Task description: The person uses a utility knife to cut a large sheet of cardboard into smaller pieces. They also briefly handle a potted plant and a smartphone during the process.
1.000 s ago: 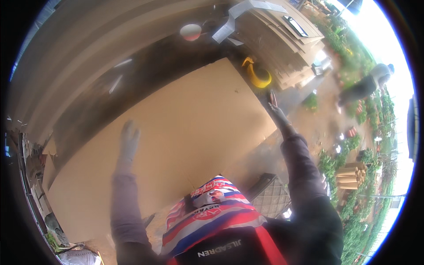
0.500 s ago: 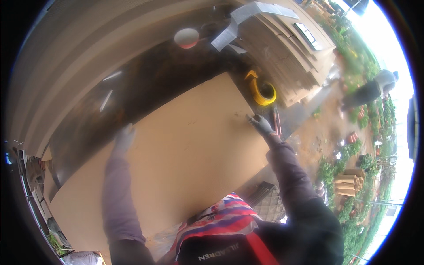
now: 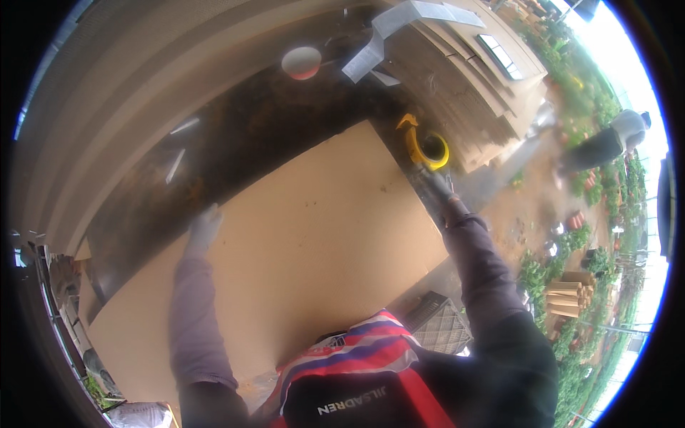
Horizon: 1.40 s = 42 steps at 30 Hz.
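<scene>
"How is this best handled, starting from the near side?"

"At the lower middle, the cardboard sheet (image 3: 300,242) reaches right up to the striped top (image 3: 367,346), so I think leaning on that near edge risks a crease. Farther up, the left hand (image 3: 205,230) seems best used as a light, flat weight. The right hand (image 3: 435,184) probably does well to clear the corner instead of dragging across it."

"And are the hands pinching anything?"

"The gloved left fingers lie close together at the sheet's upper-left edge. The right hand is blurred, and I can't tell from this view whether either one grips or merely rests."

"Where's the cardboard, then, relative to them?"

"It fills the middle and lower left of the frame, spreading between the hands and back toward the body. The left hand is at its far edge; the right is beside its right edge, right of centre. Just above the right hand is the yellow tape dispenser (image 3: 415,152), past the sheet's corner. Beyond that, at the upper right, stands a stack of cardboard (image 3: 457,100)."
</scene>
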Each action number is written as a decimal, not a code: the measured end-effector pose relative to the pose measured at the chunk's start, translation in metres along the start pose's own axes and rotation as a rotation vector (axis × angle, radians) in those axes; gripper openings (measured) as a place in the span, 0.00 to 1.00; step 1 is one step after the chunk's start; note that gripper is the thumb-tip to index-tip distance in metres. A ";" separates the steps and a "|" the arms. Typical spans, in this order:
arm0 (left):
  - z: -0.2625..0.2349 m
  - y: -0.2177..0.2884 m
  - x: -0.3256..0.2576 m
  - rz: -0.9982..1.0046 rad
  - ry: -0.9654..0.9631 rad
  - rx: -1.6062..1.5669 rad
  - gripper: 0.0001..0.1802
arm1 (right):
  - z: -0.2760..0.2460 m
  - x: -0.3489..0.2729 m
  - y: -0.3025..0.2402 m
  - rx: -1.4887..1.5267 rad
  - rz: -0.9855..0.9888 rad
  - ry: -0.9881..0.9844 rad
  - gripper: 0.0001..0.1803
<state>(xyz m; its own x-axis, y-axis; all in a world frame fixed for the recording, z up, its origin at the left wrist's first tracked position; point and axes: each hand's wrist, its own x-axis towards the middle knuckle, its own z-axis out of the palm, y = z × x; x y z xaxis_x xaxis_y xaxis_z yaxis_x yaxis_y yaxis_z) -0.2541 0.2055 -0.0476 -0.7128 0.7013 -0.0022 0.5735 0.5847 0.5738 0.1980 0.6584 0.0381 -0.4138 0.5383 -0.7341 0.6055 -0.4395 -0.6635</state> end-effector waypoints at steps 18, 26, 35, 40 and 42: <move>0.002 0.004 -0.002 -0.025 -0.058 0.313 0.34 | -0.071 0.031 0.004 0.141 -0.390 0.100 0.21; -0.004 0.009 -0.003 -0.108 -0.144 0.190 0.37 | -0.096 0.002 0.098 -0.748 -0.202 0.902 0.26; -0.009 0.133 -0.019 0.007 0.108 0.779 0.42 | -0.091 -0.087 0.100 0.163 -0.265 0.305 0.18; 0.094 0.285 -0.124 -0.067 -0.580 -1.265 0.38 | 0.005 -0.231 0.105 0.342 -0.395 -0.136 0.25; 0.112 0.343 -0.175 -0.256 -1.016 -2.070 0.37 | 0.053 -0.258 0.111 0.520 -0.372 -0.329 0.23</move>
<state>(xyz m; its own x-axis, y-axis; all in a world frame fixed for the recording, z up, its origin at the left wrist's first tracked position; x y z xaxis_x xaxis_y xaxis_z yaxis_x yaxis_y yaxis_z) 0.1126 0.3293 0.0577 0.0580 0.9959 -0.0692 -0.9625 0.0742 0.2610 0.3356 0.4331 0.1461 -0.7628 0.5102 -0.3974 0.0163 -0.5992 -0.8005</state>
